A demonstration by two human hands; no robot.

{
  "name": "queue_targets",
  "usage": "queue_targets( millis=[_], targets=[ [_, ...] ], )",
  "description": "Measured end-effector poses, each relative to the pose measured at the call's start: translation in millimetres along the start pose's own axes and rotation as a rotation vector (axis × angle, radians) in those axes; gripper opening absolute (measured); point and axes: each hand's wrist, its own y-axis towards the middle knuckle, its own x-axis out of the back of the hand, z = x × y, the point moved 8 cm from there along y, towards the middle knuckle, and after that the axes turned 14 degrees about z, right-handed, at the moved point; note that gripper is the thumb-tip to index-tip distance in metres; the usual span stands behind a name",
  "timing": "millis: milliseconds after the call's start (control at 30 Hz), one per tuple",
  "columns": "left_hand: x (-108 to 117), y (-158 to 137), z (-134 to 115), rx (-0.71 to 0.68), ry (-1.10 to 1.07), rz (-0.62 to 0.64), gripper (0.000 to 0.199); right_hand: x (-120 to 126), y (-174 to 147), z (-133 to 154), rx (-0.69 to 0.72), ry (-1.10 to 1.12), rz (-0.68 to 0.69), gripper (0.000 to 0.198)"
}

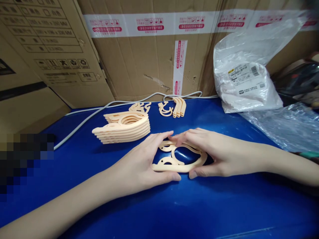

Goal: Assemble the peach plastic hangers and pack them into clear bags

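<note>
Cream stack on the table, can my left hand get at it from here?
Probably yes: the stack sits just beyond your left hand with nothing visible between them, though that hand is around one end of the cream piece.

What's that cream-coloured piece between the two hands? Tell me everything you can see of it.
The cream-coloured piece looks like smooth, hard plastic: curved bars around openings, with a small dark hole in each of two arched parts. It sits roughly flat on or just above the blue tabletop, which shows through. The left hand curls around its left end, the right hand around its right. Layers are hard to count.
</note>
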Motion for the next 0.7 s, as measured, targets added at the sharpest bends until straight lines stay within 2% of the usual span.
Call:
queue_targets(
  millis=[233, 467, 600, 700],
  targets=[
    [-0.3, -0.7, -0.8, -0.008, 0.075, -0.013, 0.089, 7.9, -0.2, -5.1, -0.012, -0.015, -0.073, 0.06],
    [1.0, -4.4, -6.5, -0.061, 0.162, -0.02, 0.072, 14.1, -3.2, -8.6, -0.038, 0.036, -0.112, 0.057],
    [4.5, -8.1, -11.6, -0.066, 0.206, -0.042, 0.073, 28.9, -11.5, -22.6, -0.116, 0.143, -0.295, 0.038],
    [15.1, -13.1, -18.3, -0.084, 0.265, -0.109, 0.072, 38.2, -17.1, -35.4, -0.135, 0.237, -0.438, 0.037]
  ],
)
